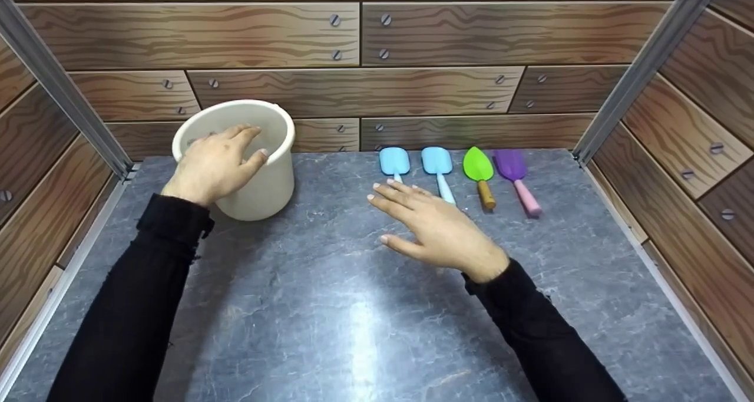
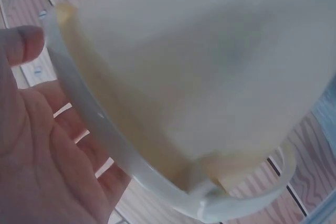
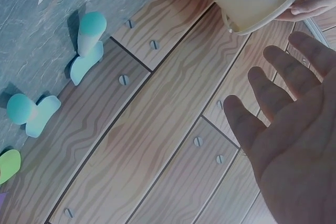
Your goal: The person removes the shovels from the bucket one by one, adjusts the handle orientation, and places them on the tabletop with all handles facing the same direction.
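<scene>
Hands work apart here. The left hand [image 1: 215, 163] lies over the rim of the white bucket [image 1: 259, 181], fingers relaxed across the opening and thumb outside, I think to keep it steady at the back left of the worktop [image 1: 330, 307]. The right hand [image 1: 433, 228] hovers flat with spread fingers, holding nothing, near the two blue shovels [image 1: 393, 161] [image 1: 437, 161]. Green [image 1: 478, 165] and purple [image 1: 511, 165] shovels lie beside these, in one row along the wall.

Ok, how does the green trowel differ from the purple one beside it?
The green trowel has a leaf-green blade and a short brown handle; the purple trowel has a purple blade and a longer pink handle. The purple one angles slightly right. Both lie flat on the grey table, blades toward the wall.
</scene>
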